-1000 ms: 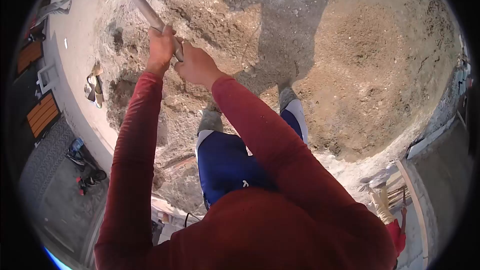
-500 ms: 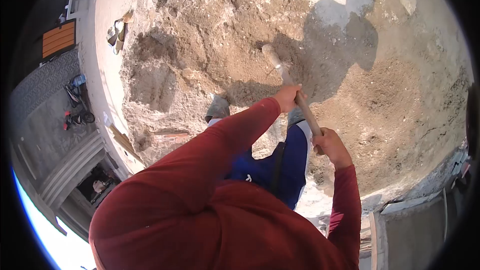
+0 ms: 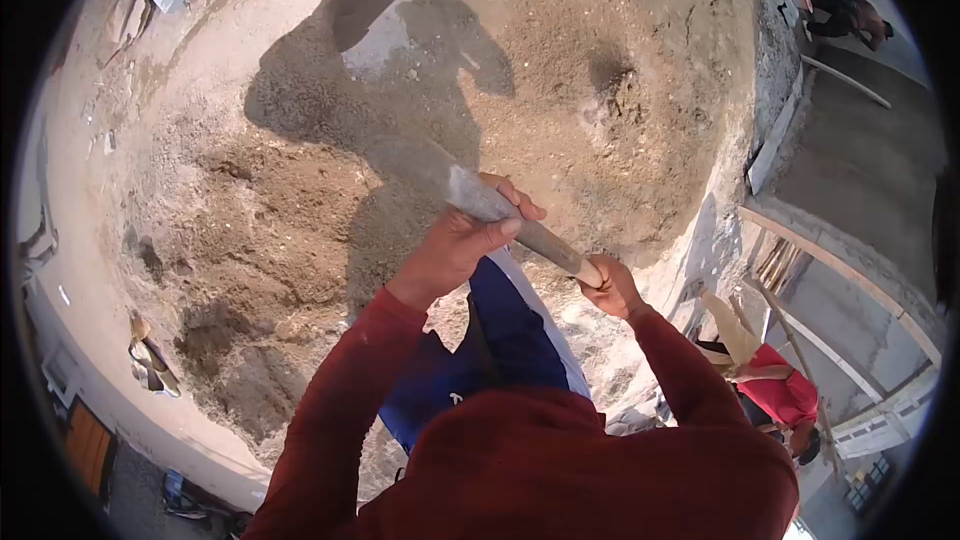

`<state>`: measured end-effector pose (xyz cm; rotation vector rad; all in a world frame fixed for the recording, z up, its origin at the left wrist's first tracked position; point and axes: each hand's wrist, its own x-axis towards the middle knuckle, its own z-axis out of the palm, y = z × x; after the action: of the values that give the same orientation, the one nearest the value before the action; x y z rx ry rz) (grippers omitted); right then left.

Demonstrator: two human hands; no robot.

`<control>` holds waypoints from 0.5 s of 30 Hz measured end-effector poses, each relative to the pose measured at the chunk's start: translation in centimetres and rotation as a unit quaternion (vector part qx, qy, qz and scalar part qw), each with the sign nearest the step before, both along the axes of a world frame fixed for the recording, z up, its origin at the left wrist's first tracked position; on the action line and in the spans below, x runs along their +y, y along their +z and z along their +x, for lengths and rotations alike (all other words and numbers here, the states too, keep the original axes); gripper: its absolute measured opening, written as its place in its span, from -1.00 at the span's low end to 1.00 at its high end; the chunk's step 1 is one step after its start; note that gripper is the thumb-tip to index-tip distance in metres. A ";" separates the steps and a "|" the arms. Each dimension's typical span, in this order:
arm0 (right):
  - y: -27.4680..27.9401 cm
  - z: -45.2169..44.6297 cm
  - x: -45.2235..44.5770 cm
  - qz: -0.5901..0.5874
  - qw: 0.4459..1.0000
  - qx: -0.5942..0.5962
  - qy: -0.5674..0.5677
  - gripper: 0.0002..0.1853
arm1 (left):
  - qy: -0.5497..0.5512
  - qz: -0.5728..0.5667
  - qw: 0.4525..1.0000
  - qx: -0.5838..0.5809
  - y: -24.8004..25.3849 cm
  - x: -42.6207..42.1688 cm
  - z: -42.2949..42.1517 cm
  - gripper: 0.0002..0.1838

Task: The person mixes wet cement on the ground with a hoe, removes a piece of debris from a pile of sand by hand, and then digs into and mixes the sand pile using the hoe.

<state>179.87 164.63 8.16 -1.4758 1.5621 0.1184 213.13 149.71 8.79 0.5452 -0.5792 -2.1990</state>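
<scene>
My left hand (image 3: 460, 240) is wrapped round the upper part of a long-handled tool (image 3: 545, 245), near a greyish metal socket. Lower down, at the pale end of the handle, my right hand (image 3: 612, 288) is closed on it. The tool slants up and to the left over the loose brown soil (image 3: 290, 230), and its far end is blurred against the shadowed ground. Both hands are in front of my blue trousers (image 3: 500, 330). My feet are hidden.
A person in a red top (image 3: 780, 385) bends at the lower right beside wooden boards (image 3: 840, 265). Another person (image 3: 855, 20) is at the upper right. Discarded scraps (image 3: 150, 365) lie left of the dug soil. A long shadow crosses the ground.
The tool and both hands have swung up from low over the soil, and the view has turned to the right. Two people now show at the right.
</scene>
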 end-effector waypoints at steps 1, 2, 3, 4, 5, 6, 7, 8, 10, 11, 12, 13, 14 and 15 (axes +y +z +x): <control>-2.3 8.0 -3.1 -0.050 0.997 -0.060 -0.001 -0.80 | 0.019 -0.060 0.995 -0.073 2.1 -2.3 5.9 -0.73; -5.4 15.7 -5.4 -0.076 0.987 -0.143 -0.008 -0.77 | 0.075 -0.105 0.984 -0.121 4.0 -4.3 11.4 -0.70; -6.6 24.0 -8.4 -0.084 0.975 -0.205 -0.002 -0.72 | 0.178 -0.141 0.952 -0.205 5.8 -6.3 16.2 -0.68; -5.7 32.3 -11.7 -0.093 0.961 -0.262 0.004 -0.66 | 0.273 -0.161 0.898 -0.305 7.8 -8.1 21.1 -0.61; -4.5 39.7 -14.6 -0.111 0.943 -0.312 0.014 -0.60 | 0.348 -0.178 0.822 -0.414 8.9 -10.2 25.8 -0.57; -3.1 46.4 -17.4 -0.130 0.923 -0.360 0.026 -0.54 | 0.397 -0.178 0.752 -0.495 9.1 -12.0 30.9 -0.60; -2.2 52.2 -19.6 -0.184 0.886 -0.425 0.033 -0.52 | 0.358 -0.168 0.615 -0.683 9.2 -12.4 34.8 -0.49; -1.2 57.2 -22.1 -0.179 0.887 -0.419 0.069 -0.49 | 0.375 -0.175 0.561 -0.717 7.7 -13.2 38.9 -0.56; -3.1 65.2 -25.9 -0.198 0.860 -0.469 0.018 -0.56 | 0.360 -0.123 0.522 -0.763 -0.4 -13.6 44.8 -0.59; -6.0 68.4 -27.0 -0.183 0.875 -0.447 0.045 -0.52 | 0.339 -0.082 0.523 -0.778 -6.4 -13.2 47.3 -0.60; -10.0 70.3 -27.4 -0.159 0.863 -0.464 0.117 -0.48 | 0.297 -0.047 0.518 -0.801 -13.0 -12.4 49.3 -0.61; -13.5 70.3 -25.6 -0.080 0.893 -0.433 0.097 -0.52 | 0.144 -0.185 0.354 -0.905 -18.3 -10.9 51.4 -0.63; -19.5 69.8 -22.5 -0.028 0.893 -0.448 0.033 -0.54 | 0.045 -0.159 0.372 -0.913 -21.0 -7.8 48.7 -0.61; -23.4 67.4 -19.1 0.110 0.909 -0.402 0.008 -0.54 | -0.059 -0.137 0.388 -0.910 -23.9 -4.7 46.0 -0.59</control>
<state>247.24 145.52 -15.25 -1.1363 0.8270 -0.2717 259.10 144.97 -15.08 2.6573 -1.9015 -0.4363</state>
